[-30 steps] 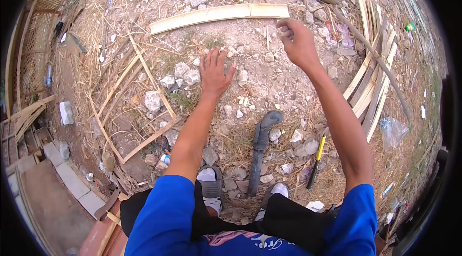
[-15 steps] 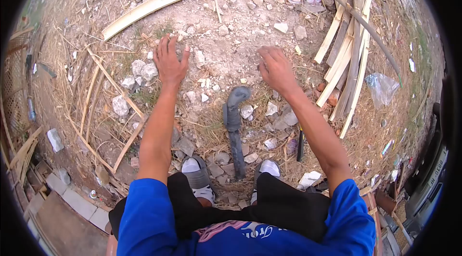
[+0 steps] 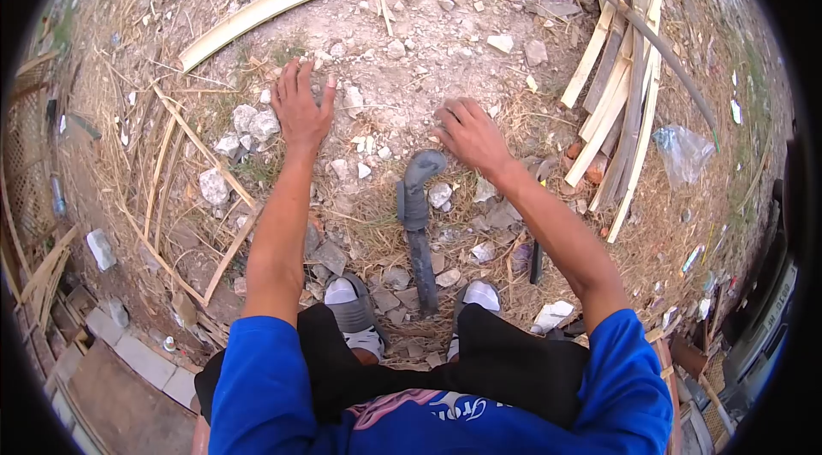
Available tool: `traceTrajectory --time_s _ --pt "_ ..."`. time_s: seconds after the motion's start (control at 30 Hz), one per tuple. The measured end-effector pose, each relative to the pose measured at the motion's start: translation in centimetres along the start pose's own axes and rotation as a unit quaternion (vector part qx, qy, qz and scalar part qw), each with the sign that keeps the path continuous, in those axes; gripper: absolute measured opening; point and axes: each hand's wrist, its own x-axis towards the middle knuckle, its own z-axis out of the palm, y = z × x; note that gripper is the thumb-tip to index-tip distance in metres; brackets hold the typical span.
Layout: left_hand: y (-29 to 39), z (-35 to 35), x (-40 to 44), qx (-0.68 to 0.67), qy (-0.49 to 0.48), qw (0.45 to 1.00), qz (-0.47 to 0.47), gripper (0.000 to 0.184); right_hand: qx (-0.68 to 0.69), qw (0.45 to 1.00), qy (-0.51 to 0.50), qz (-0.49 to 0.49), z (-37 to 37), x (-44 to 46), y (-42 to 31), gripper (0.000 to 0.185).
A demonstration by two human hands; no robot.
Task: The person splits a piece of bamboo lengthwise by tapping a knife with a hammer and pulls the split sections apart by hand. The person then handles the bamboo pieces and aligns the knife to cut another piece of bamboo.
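Observation:
My left hand (image 3: 301, 109) is held over the stony ground with its fingers apart and nothing in it. My right hand (image 3: 473, 137) hovers palm down, fingers a little bent and apart, also empty, just right of the curved top of a dark grey pipe-like object (image 3: 414, 202). That object stretches down toward my feet. Beyond both hands lies a long, pale split bamboo piece (image 3: 295, 0). A dark tool handle (image 3: 537, 263) shows partly beside my right forearm, which hides the rest of it.
Split bamboo strips (image 3: 629, 95) are heaped at the right, crossed by a thin pole (image 3: 655, 40). A clear plastic bag (image 3: 684, 154) lies beside them. Thin wooden strips (image 3: 202, 142) and white stones (image 3: 214, 187) lie at the left.
The view has swung right and down, so the split bamboo piece sits further left. My right hand has come back from near its right end toward the pipe-like object.

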Motion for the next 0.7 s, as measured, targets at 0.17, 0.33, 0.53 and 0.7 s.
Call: traceTrajectory --time_s 0.17,0.33,0.53,0.7 --pt "-0.1 0.0 0.0 -0.001 -0.004 1.0 -0.003 0.049 0.054 0.998 -0.034 -0.005 0.3 -0.3 -0.2 0.023" --pt "-0.3 0.2 0.0 -0.017 -0.009 1.0 -0.013 0.051 0.101 0.992 -0.073 0.02 0.1 -0.2 0.2 0.022" --pt "-0.5 0.4 -0.1 -0.023 -0.008 1.0 -0.015 0.052 0.404 0.85 -0.048 0.334 -2.5 1.6 1.9 0.024" --pt "-0.5 0.3 -0.1 -0.014 -0.007 1.0 -0.017 0.053 0.717 0.449 0.281 0.454 -5.7 -0.7 10.0 0.022"
